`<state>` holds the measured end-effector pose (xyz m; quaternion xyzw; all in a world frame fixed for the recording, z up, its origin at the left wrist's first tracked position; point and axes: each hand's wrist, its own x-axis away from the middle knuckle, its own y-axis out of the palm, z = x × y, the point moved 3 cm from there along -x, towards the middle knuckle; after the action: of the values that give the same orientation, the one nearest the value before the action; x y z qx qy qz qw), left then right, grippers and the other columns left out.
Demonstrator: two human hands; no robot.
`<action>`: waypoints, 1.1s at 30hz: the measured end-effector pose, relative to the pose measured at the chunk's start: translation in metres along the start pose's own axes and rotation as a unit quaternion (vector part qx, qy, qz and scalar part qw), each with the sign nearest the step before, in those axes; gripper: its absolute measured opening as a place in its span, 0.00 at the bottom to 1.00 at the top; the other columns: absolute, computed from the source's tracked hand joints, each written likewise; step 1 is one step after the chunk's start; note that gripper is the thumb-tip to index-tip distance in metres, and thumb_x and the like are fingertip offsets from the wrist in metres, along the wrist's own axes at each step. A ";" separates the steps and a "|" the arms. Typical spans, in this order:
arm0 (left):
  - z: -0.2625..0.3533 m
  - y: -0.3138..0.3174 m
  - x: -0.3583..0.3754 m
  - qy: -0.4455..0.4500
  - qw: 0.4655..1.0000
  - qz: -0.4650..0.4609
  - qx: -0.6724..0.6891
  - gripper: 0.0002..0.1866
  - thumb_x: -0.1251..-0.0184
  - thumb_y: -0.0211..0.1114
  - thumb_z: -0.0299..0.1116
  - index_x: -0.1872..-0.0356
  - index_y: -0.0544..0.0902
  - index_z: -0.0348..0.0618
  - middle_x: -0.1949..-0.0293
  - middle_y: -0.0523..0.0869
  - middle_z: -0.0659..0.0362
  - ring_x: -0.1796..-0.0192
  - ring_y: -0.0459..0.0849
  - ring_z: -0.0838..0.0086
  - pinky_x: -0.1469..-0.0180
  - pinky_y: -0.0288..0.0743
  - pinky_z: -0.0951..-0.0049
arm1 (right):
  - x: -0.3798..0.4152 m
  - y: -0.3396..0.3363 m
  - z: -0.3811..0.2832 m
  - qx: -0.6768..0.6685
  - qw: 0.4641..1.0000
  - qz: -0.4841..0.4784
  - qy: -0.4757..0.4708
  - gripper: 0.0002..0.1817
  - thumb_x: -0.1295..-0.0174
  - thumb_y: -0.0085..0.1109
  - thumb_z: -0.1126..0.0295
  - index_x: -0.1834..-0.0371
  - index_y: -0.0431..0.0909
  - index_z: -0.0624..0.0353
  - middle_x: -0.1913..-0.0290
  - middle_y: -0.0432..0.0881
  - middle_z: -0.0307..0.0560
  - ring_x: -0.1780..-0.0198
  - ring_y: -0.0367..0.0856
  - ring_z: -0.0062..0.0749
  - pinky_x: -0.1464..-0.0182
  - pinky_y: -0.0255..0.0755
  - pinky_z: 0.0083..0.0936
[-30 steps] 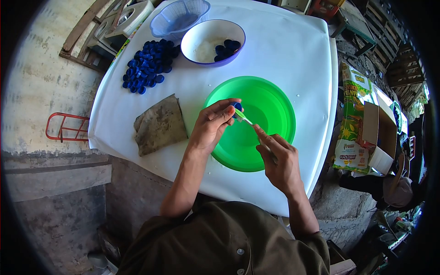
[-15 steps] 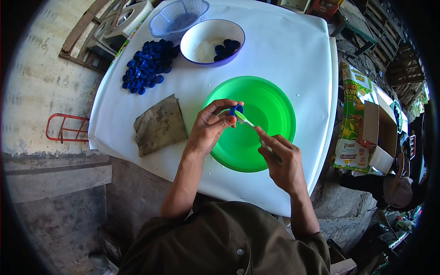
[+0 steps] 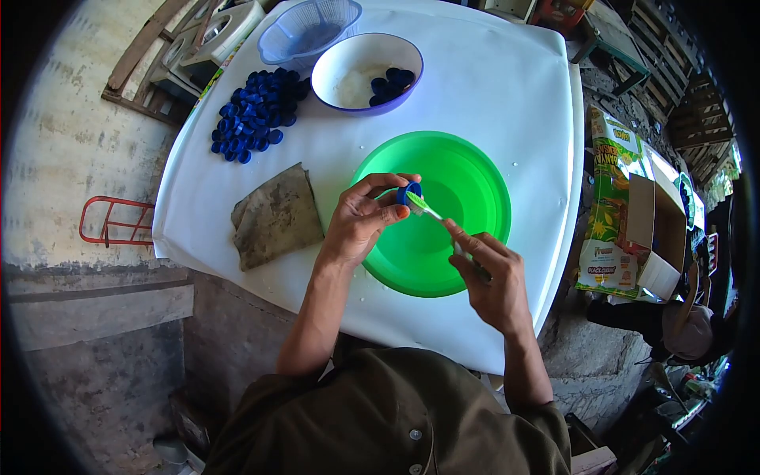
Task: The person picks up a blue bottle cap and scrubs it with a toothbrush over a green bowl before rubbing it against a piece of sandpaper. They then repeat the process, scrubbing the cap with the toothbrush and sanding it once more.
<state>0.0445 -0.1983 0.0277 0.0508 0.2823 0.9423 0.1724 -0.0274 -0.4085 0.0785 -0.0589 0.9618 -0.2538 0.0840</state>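
Observation:
Between the thumb and fingers of my left hand (image 3: 366, 215) is a blue bottle cap (image 3: 411, 190), its hollow side turned toward the right. My right hand (image 3: 492, 277) grips the handle of a green and white toothbrush (image 3: 427, 209), whose bristle head reaches the cap's opening. Both hands are over a green basin (image 3: 463, 261). A pile of blue caps (image 3: 257, 111) lies at the upper left of the table. Several dark blue caps (image 3: 391, 85) sit in a white and purple bowl (image 3: 336, 67) with some cloudy liquid.
A folded, stained cloth (image 3: 277, 218) lies left of the basin. Behind the bowl stands a pale blue plastic basket (image 3: 297, 36). White sheeting covers the table (image 3: 507, 87). On the right are a cardboard box (image 3: 655, 226), a printed sack (image 3: 606, 237) and another person (image 3: 689, 328).
My right hand has shifted very slightly right and down with the toothbrush. The cap has moved only a little in my left hand.

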 end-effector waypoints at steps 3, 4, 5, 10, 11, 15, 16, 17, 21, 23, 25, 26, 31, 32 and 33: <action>-0.001 0.001 0.001 0.000 1.000 -0.011 0.008 0.18 0.33 0.66 0.18 0.43 0.80 0.40 0.37 0.79 0.46 0.41 0.83 0.68 0.37 0.79 0.67 | -0.003 -0.001 0.005 0.022 0.999 0.036 -0.019 0.31 0.40 0.65 0.82 0.33 0.79 0.45 0.68 0.81 0.48 0.72 0.80 0.42 0.66 0.76 0.36; -0.002 -0.001 0.000 0.001 1.000 -0.016 0.014 0.17 0.33 0.66 0.19 0.43 0.80 0.40 0.37 0.80 0.46 0.42 0.83 0.68 0.37 0.79 0.67 | -0.002 0.001 0.003 0.023 0.999 0.031 -0.024 0.30 0.40 0.65 0.82 0.33 0.79 0.45 0.68 0.81 0.48 0.72 0.80 0.42 0.66 0.76 0.36; -0.003 -0.001 -0.001 0.001 1.000 -0.021 0.021 0.17 0.32 0.66 0.21 0.44 0.80 0.40 0.38 0.80 0.46 0.42 0.84 0.68 0.37 0.79 0.67 | 0.000 0.004 0.001 0.025 0.999 0.027 -0.029 0.30 0.40 0.65 0.82 0.33 0.79 0.45 0.68 0.81 0.49 0.72 0.80 0.42 0.66 0.76 0.36; 0.003 0.010 -0.002 0.008 0.999 0.020 0.038 0.14 0.31 0.67 0.21 0.45 0.82 0.36 0.40 0.84 0.47 0.43 0.84 0.73 0.39 0.80 0.74 | 0.000 -0.002 0.002 0.000 1.000 0.023 -0.011 0.30 0.39 0.66 0.81 0.33 0.79 0.44 0.68 0.81 0.48 0.71 0.80 0.42 0.66 0.76 0.35; 0.004 0.011 -0.001 0.007 0.999 0.025 0.039 0.15 0.31 0.67 0.21 0.45 0.82 0.36 0.41 0.84 0.47 0.42 0.84 0.73 0.39 0.80 0.74 | -0.001 -0.001 0.003 0.024 0.999 0.028 -0.021 0.30 0.40 0.66 0.81 0.33 0.79 0.44 0.68 0.81 0.48 0.71 0.81 0.41 0.66 0.76 0.36; 0.002 0.006 -0.002 -0.015 0.999 0.023 -0.022 0.17 0.29 0.65 0.24 0.41 0.79 0.35 0.42 0.84 0.47 0.44 0.84 0.70 0.37 0.78 0.65 | 0.002 0.003 -0.001 0.002 0.999 0.003 -0.040 0.30 0.40 0.65 0.82 0.33 0.80 0.45 0.67 0.82 0.50 0.70 0.83 0.42 0.66 0.77 0.36; 0.002 0.005 -0.001 -0.024 0.999 0.022 -0.018 0.18 0.29 0.65 0.24 0.40 0.79 0.34 0.42 0.84 0.48 0.44 0.84 0.70 0.37 0.78 0.66 | 0.001 0.002 0.000 0.009 0.999 0.011 -0.031 0.30 0.40 0.65 0.82 0.33 0.80 0.45 0.67 0.82 0.49 0.69 0.83 0.42 0.66 0.77 0.36; 0.001 0.005 0.001 -0.033 0.999 0.021 -0.013 0.18 0.29 0.65 0.24 0.40 0.79 0.33 0.43 0.85 0.48 0.44 0.84 0.71 0.38 0.78 0.66 | -0.001 0.000 0.002 0.017 0.999 0.019 -0.022 0.30 0.40 0.66 0.81 0.33 0.79 0.45 0.67 0.82 0.49 0.69 0.83 0.42 0.66 0.77 0.36; -0.004 -0.001 -0.003 -0.005 1.000 0.017 0.017 0.19 0.32 0.67 0.20 0.40 0.80 0.35 0.43 0.85 0.52 0.45 0.84 0.76 0.39 0.78 0.75 | 0.001 0.005 0.000 0.022 1.000 0.000 -0.015 0.30 0.40 0.66 0.81 0.34 0.80 0.45 0.64 0.84 0.50 0.67 0.85 0.42 0.64 0.79 0.37; -0.003 0.002 -0.001 0.003 0.999 0.022 0.026 0.19 0.32 0.67 0.20 0.40 0.80 0.35 0.43 0.85 0.52 0.46 0.84 0.76 0.39 0.78 0.75 | 0.001 0.005 -0.001 0.015 0.999 0.009 -0.028 0.29 0.40 0.66 0.81 0.34 0.80 0.45 0.63 0.84 0.50 0.66 0.86 0.40 0.64 0.80 0.36; 0.001 0.006 -0.001 -0.001 1.000 0.010 0.018 0.19 0.32 0.67 0.20 0.41 0.80 0.36 0.43 0.85 0.51 0.46 0.84 0.76 0.39 0.78 0.75 | 0.000 0.004 0.006 0.039 0.998 0.041 -0.039 0.30 0.40 0.66 0.81 0.34 0.80 0.44 0.63 0.84 0.50 0.66 0.86 0.39 0.64 0.79 0.37; 0.003 0.007 -0.002 -0.001 1.000 0.004 0.014 0.19 0.32 0.67 0.20 0.41 0.80 0.37 0.42 0.84 0.50 0.45 0.84 0.76 0.39 0.78 0.75 | 0.000 0.003 0.008 0.051 0.996 0.056 -0.045 0.30 0.40 0.66 0.81 0.34 0.80 0.44 0.63 0.84 0.49 0.66 0.86 0.39 0.64 0.79 0.37; 0.002 0.002 -0.002 -0.012 1.000 -0.004 0.021 0.18 0.33 0.67 0.19 0.42 0.80 0.37 0.41 0.84 0.49 0.47 0.84 0.76 0.39 0.78 0.74 | 0.002 0.004 0.001 0.017 0.999 0.012 -0.028 0.30 0.40 0.66 0.81 0.35 0.81 0.42 0.63 0.84 0.48 0.66 0.86 0.41 0.64 0.81 0.36; 0.001 0.002 0.000 -0.020 1.000 -0.005 0.022 0.18 0.33 0.67 0.19 0.42 0.80 0.38 0.41 0.83 0.48 0.47 0.84 0.76 0.39 0.79 0.73 | 0.001 0.003 0.003 0.026 0.999 0.025 -0.030 0.30 0.40 0.66 0.81 0.34 0.81 0.42 0.63 0.84 0.48 0.67 0.86 0.41 0.64 0.81 0.36; 0.000 0.001 0.001 -0.024 0.999 0.001 0.024 0.18 0.33 0.67 0.19 0.42 0.80 0.38 0.41 0.83 0.49 0.48 0.84 0.76 0.41 0.79 0.74 | 0.001 0.002 0.006 0.034 0.998 0.037 -0.031 0.30 0.41 0.66 0.81 0.34 0.80 0.42 0.64 0.84 0.48 0.67 0.86 0.42 0.64 0.80 0.36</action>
<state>0.0433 -0.1988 0.0287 0.0782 0.3002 0.9341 0.1768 -0.0271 -0.4094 0.0723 -0.0285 0.9509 -0.2815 0.1250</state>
